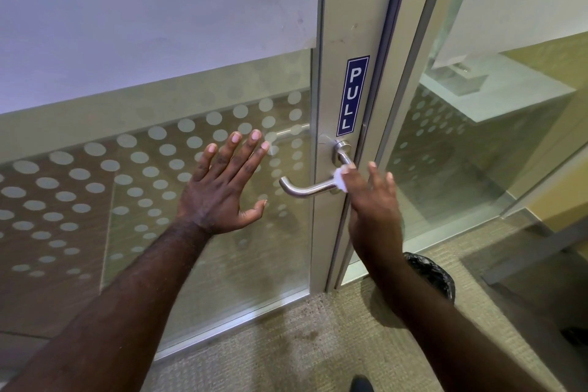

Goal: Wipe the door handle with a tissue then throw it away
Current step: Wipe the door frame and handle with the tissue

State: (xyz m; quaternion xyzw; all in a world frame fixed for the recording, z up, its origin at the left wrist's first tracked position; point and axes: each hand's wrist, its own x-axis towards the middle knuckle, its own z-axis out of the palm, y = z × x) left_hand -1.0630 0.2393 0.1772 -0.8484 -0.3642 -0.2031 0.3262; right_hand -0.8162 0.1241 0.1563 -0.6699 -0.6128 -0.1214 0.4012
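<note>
A brushed-steel lever door handle sticks out from the aluminium door frame, below a blue PULL sticker. My right hand presses a small white tissue against the handle near its bend at the pivot end, fingers partly extended. My left hand rests flat with fingers spread on the dotted frosted glass of the door, left of the handle.
A bin with a black liner stands on the beige carpet just behind my right forearm, next to the glass side panel. A dark shoe tip shows at the bottom edge.
</note>
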